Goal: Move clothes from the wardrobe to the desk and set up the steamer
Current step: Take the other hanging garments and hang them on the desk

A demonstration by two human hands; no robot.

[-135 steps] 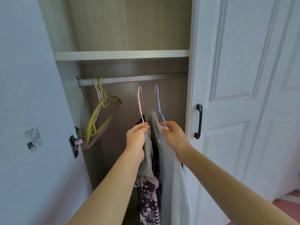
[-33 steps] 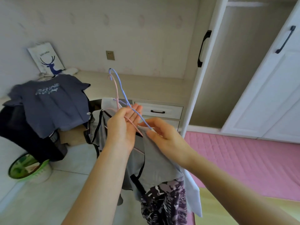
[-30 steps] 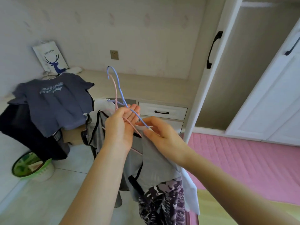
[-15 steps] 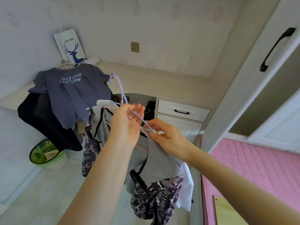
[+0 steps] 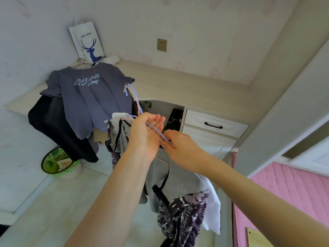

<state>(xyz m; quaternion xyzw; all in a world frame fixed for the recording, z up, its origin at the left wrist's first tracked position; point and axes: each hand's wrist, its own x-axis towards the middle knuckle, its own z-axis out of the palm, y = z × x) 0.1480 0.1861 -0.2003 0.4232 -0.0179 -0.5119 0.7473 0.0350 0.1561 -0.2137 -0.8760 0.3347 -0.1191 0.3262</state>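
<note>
Two bare forearms, sleeveless to the frame edge, left hand and right hand ringless.

Pale patterned walls meet at twelve o'clock, carrying a brass socket. White drawers sit at three. A pink mat lies at four on a light floor.

I read "luckin coffee" in small dark letters near the top of the white bag, above a blue deer head. My view of the first letters is soft. The grey-blue shirt has pale chest lettering in two lines; the upper looks like "ONLINE", the lower I can't make out.
</note>
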